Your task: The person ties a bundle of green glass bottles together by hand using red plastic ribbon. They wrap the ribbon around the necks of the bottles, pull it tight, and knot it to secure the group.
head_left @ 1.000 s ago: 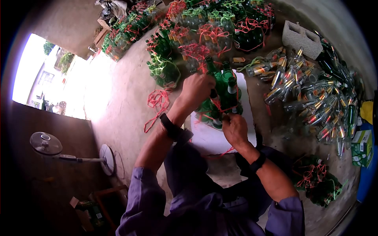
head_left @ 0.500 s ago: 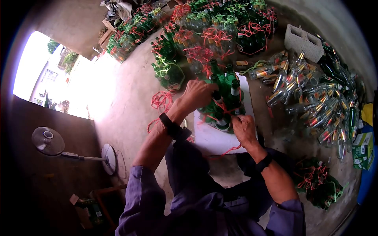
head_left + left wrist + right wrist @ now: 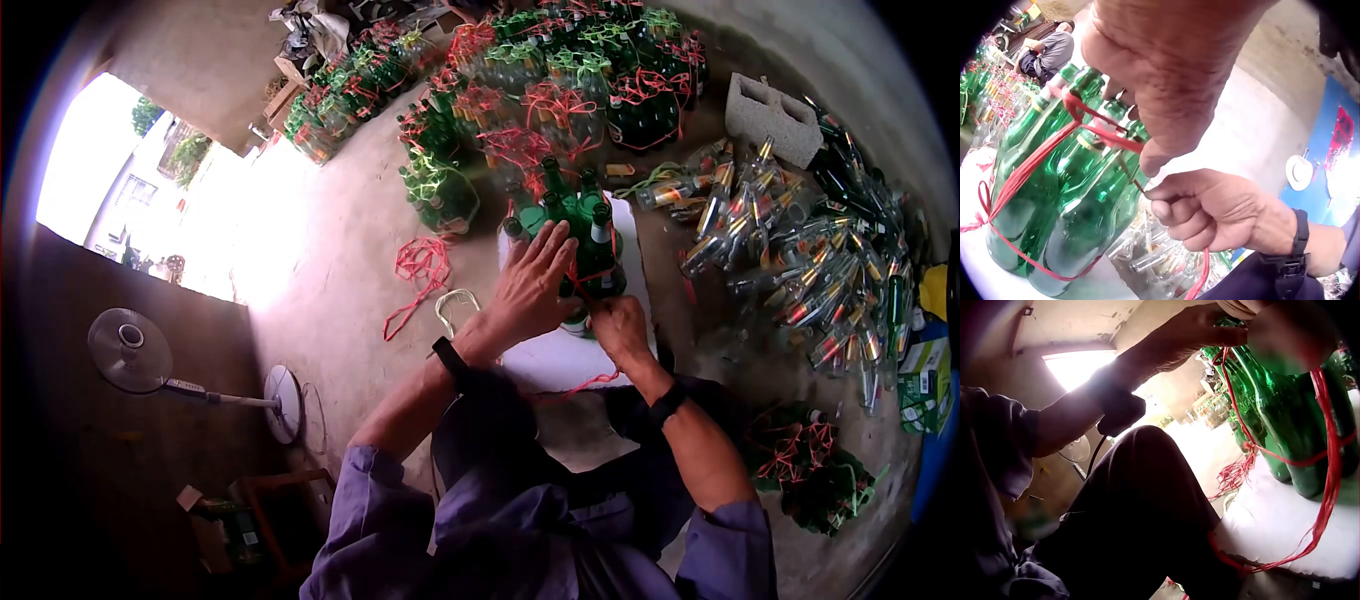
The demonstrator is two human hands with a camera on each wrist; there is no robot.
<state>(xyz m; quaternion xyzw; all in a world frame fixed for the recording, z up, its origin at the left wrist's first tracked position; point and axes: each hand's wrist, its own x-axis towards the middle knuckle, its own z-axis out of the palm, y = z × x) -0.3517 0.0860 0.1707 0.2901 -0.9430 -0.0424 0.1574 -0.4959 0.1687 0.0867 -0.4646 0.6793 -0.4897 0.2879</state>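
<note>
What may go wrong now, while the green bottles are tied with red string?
1. The right hand grips the taut red string. If it snaps or slips, the green bottles may topple and break.
2. The left hand only rests flat on the necks, so a hard pull might tip the bundle off the white slab.

Leaning over a white worktop (image 3: pixel 545 362) with a bunch of green bottles (image 3: pixel 578 215) standing on it. Pressing on the bottle tops with the left hand (image 3: pixel 530 290), fingers straight and spread. Pinching a red string (image 3: pixel 592 381) with the right hand (image 3: pixel 618 328), just beside the bunch. Behind, tied bundles (image 3: pixel 545 85). To the right, a heap of loose bottles (image 3: pixel 800 262) and a grey block (image 3: pixel 772 115).
</note>
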